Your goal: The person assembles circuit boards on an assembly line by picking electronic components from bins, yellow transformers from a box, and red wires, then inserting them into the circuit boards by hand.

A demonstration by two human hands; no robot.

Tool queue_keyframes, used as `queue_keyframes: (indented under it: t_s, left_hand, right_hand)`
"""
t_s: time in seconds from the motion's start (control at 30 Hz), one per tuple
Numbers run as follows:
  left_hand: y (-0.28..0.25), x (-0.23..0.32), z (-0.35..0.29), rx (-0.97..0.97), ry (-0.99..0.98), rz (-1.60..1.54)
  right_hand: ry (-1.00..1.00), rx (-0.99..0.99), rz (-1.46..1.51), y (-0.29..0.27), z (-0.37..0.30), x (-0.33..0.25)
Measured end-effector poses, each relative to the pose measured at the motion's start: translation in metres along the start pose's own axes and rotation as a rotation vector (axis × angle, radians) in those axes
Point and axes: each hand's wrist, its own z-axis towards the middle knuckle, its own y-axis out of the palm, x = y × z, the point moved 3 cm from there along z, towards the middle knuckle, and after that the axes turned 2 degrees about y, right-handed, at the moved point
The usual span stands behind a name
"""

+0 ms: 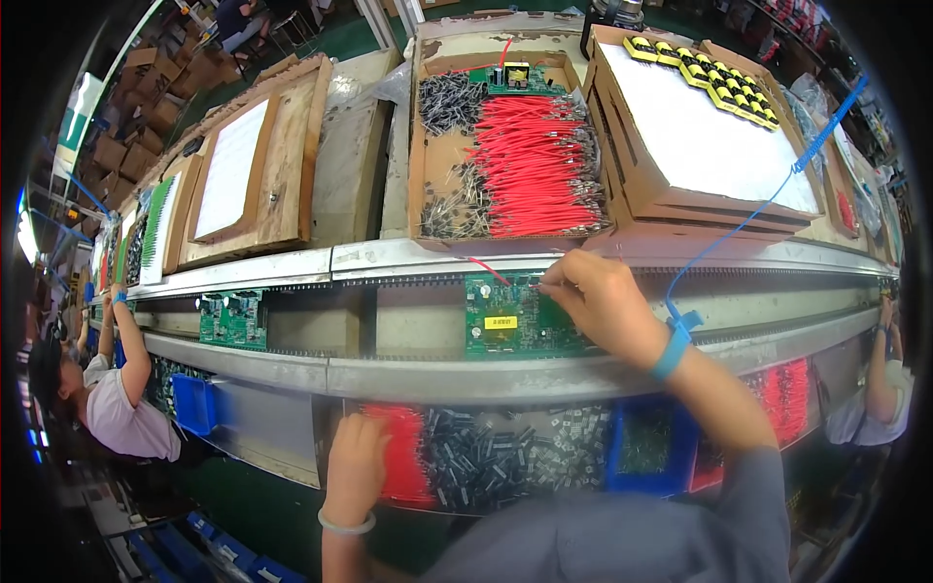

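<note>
A green circuit board with a yellow label sits between the rails of the line in front of me. One red wire rises from its upper edge. My right hand is over the board's upper right, thumb and index finger pinched at its surface; whatever they grip is too small to name. A blue strap with a coiled cord circles that wrist. Lower left, my left hand is at the edge of a pile of red wires in the near tray, its fingertips hidden and slightly blurred.
Small black and silver components fill the near tray, beside a blue bin. Beyond the rail, a cardboard box holds red wires and capacitors. Yellow transformers stand on white foam at right. Another board lies left; co-workers stand at both sides.
</note>
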Motion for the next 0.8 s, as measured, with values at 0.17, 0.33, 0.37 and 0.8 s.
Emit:
queue_keyframes:
  t_s: [0.17, 0.33, 0.37, 0.8]
  left_hand:
    - [-0.002, 0.004, 0.001, -0.012, 0.027, 0.022]
    - [-0.006, 0.007, 0.002, 0.018, 0.111, 0.094]
    - [-0.011, 0.011, 0.003, 0.013, 0.122, 0.085]
    - [-0.027, 0.041, 0.102, 0.321, 0.28, -0.127]
  right_hand:
    - [-0.029, 0.005, -0.04, -0.001, 0.0, -0.003]
    - [-0.018, -0.009, -0.016, 0.002, 0.002, -0.002]
    - [-0.016, -0.008, -0.017, 0.002, 0.003, -0.002]
    - [-0.018, 0.016, -0.372, -0.083, -0.064, -0.039]
